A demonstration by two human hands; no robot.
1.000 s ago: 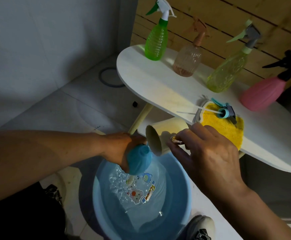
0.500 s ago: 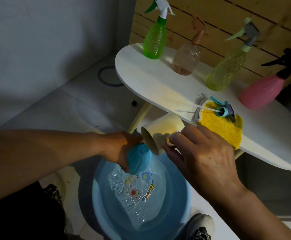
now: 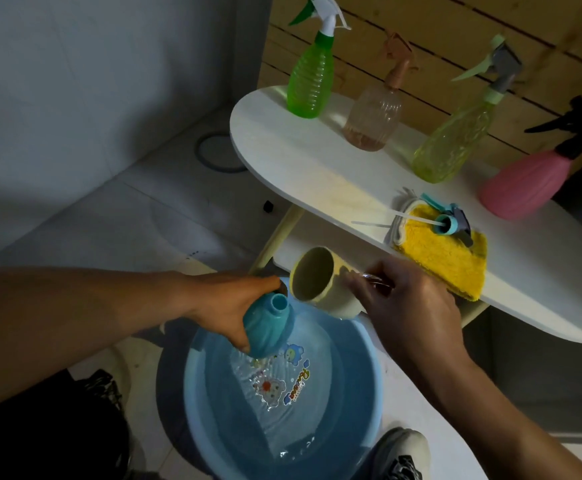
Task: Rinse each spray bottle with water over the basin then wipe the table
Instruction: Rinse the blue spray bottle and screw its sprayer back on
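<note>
Your left hand point(image 3: 227, 306) grips the teal bottle point(image 3: 268, 327) around its body, fingers curled under it, and holds it over the blue basin point(image 3: 362, 424). A second ago the bottle hung neck-down, draining; it is now turned so that its open neck faces up and toward the cup. Your right hand point(image 3: 407, 306) holds the cream cup point(image 3: 320, 278) by what appears to be a clear handle, fingers closed around it. The cup lies tipped on its side with its mouth just beside the bottle neck, and it has lifted slightly compared with a second ago. Whether any water remains in the cup cannot be told.

Judgement: the drain is finished and the bottle is presented for another fill, so this bottle is mid-rinse, not done. Its spray head point(image 3: 450, 225) lies detached on the yellow cloth point(image 3: 445, 261), at the near edge of the white table point(image 3: 300, 161).

Four bottles stand at the back of the table with their heads on: green point(image 3: 308, 81), amber point(image 3: 372, 116), pale yellow-green point(image 3: 452, 143) and pink point(image 3: 521, 185). Whether they have been rinsed cannot be told. The cloth is not in use, so the wipe looks not yet started.

Risk: the neck is narrow; a hasty pour would probably spill down the outside.
</note>
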